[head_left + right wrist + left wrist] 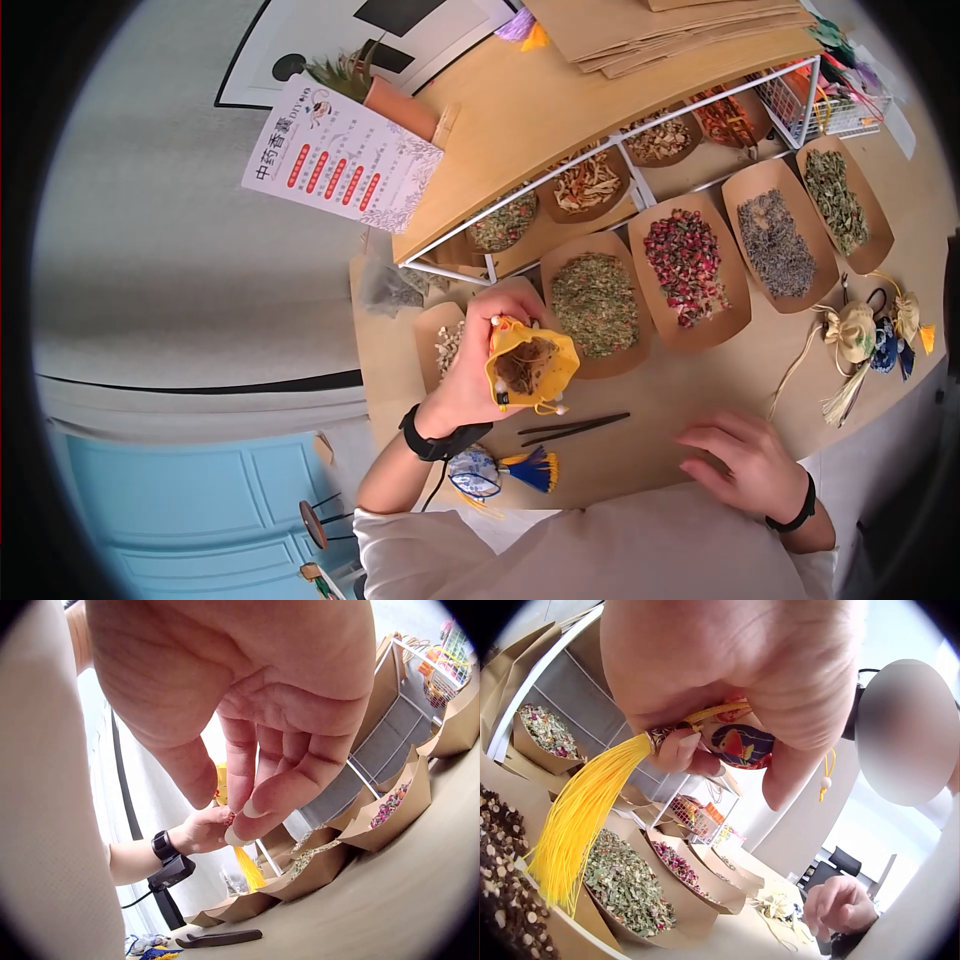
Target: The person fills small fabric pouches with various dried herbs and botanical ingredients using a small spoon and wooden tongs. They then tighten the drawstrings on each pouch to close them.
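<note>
My left hand (468, 372) grips a yellow drawstring sachet pouch (561, 366) over the table, its mouth spread wide. Brown dried herb shreds (524, 366) show inside it. In the left wrist view the pouch's dark patterned side (739, 744) peeks out between the fingers, and a long yellow tassel (589, 817) hangs below. My right hand (740, 462) hovers near the table's front edge, fingers loosely bent with nothing in them. Between the hands lie black tweezers (575, 428). A blue-and-white sachet (474, 472) with a blue tassel rests by my left wrist.
Paper trays hold green herbs (595, 303), rosebuds (684, 262), lavender-like buds (775, 243) and leaves (838, 200). Behind them a wooden shelf (560, 110) shelters more trays and carries a printed card (340, 155) and a potted plant (395, 105). Finished sachets (855, 330) lie at the right.
</note>
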Demonstrator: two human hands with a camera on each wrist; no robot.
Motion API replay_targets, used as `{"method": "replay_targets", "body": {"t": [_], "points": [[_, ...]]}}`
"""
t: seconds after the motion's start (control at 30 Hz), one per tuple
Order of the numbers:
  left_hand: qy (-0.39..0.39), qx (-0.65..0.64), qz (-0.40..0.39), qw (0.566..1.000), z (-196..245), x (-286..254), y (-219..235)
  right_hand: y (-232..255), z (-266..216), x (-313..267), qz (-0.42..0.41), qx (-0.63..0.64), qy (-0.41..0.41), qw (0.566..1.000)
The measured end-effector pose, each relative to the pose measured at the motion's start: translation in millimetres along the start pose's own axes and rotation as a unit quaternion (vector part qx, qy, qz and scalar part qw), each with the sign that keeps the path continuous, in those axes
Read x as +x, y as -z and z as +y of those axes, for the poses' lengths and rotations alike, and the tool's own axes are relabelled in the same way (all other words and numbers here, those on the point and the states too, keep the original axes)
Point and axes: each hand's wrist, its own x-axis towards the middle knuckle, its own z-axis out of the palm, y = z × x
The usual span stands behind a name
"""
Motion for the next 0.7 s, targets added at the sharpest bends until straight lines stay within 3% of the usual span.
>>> {"method": "replay_targets", "body": {"t": [0.07,0.23,0.3,0.37,0.47,0.6,0.67,0.7], "points": [[-0.034,0.025,0.004,0.999,-1.9,-2.2,-1.0,-0.3,-0.7,1.0,-0.007,0.001,-0.009,1.0],[-0.008,0.027,0.044,0.999,-12.5,-3.5,-9.9,0.0,-1.3,1.2,-0.017,-0.001,-0.015,1.0],[0.01,0.177,0.037,0.983,-9.0,2.3,-7.6,-0.1,-1.1,2.2,-0.015,-0.005,-0.011,1.0],[0.047,0.196,0.046,0.979,-0.5,5.1,-8.4,0.6,-1.4,2.1,-0.012,-0.01,-0.012,1.0],[0.029,0.374,-0.041,0.926,25.2,21.7,0.2,0.7,-2.4,2.5,-0.018,0.003,-0.017,1.0],[-0.013,0.45,-0.095,0.888,43.9,41.4,-1.0,-2.1,-1.1,0.0,-0.008,0.012,-0.02,1.0],[-0.015,0.543,-0.148,0.827,49.7,49.9,-5.7,-2.8,-0.8,-1.3,0.0,0.01,-0.015,1.0],[-0.017,0.542,-0.149,0.827,49.1,53.3,-8.0,-2.5,-1.1,-1.2,0.004,0.004,-0.004,1.0]]}}
